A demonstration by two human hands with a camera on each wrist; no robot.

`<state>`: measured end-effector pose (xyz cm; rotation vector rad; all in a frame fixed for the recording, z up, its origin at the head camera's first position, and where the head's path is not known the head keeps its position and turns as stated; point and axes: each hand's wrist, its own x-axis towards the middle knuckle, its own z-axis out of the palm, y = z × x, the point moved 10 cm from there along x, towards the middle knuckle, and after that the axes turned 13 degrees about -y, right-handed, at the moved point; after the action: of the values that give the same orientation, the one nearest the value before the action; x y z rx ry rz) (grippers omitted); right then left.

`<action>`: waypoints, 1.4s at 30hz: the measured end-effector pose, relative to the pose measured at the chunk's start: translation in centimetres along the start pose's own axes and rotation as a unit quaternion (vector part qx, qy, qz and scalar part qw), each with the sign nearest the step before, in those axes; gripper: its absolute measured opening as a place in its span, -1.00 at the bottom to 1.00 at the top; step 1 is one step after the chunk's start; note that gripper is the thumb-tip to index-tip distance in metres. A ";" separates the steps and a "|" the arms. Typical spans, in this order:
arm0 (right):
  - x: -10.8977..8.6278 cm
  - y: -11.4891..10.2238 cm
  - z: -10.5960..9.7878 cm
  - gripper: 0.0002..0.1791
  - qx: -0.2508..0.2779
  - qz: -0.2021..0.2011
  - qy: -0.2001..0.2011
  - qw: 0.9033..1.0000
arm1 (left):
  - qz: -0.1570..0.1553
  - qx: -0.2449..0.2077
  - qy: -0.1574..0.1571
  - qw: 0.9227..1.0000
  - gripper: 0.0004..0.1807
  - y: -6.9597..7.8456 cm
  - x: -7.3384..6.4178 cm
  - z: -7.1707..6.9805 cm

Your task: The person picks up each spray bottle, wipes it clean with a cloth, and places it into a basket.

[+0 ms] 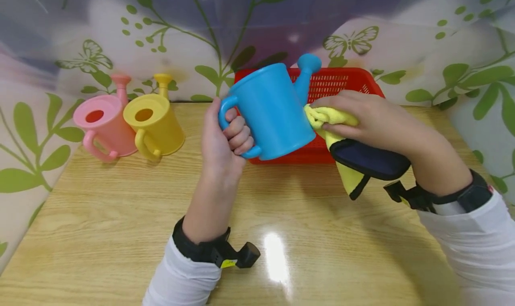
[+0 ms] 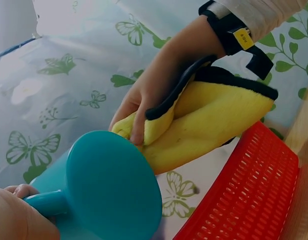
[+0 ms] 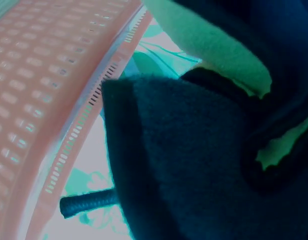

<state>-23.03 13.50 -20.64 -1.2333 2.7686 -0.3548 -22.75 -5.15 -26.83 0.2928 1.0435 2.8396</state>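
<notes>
My left hand (image 1: 227, 131) grips the handle of a blue watering can (image 1: 273, 113), fingers curled through it. The can is held up and tilted, its spout (image 1: 302, 84) pointing to the back right. A yellow cloth (image 1: 334, 118) with a dark navy back and black edging is bunched in my right hand (image 1: 362, 113), right at the can's side below the spout. In the left wrist view, the can's round bottom (image 2: 114, 185) faces the camera and the cloth (image 2: 209, 120) hangs from the right hand's fingers. Its dark side (image 3: 194, 150) fills much of the right wrist view and hides the hand.
A red plastic basket (image 1: 368, 80) with slotted walls stands behind the can at the table's back edge. Pink (image 1: 108, 125) and yellow (image 1: 154, 122) watering cans stand side by side at the back left. The wooden table (image 1: 132, 216) meets a wall covering printed with leaves and butterflies.
</notes>
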 end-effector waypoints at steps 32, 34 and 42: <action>2.9 0.2 -4.2 -0.55 -0.004 0.095 0.042 0.995 | -0.016 0.025 -0.038 0.999 -0.50 -0.9 -0.4 1.4; 2.6 -0.1 -3.8 -0.55 -0.009 0.092 0.041 0.995 | -0.013 0.019 -0.034 0.999 -0.50 -0.7 -0.3 1.3; 1.5 -0.1 -1.7 -0.48 0.006 0.119 0.006 0.993 | 0.002 0.011 -0.016 1.000 -0.50 -0.1 -0.3 0.8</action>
<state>-24.27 12.62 -18.95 -0.8852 2.8763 -0.3575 -22.27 -4.67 -26.36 0.3406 1.0705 2.8191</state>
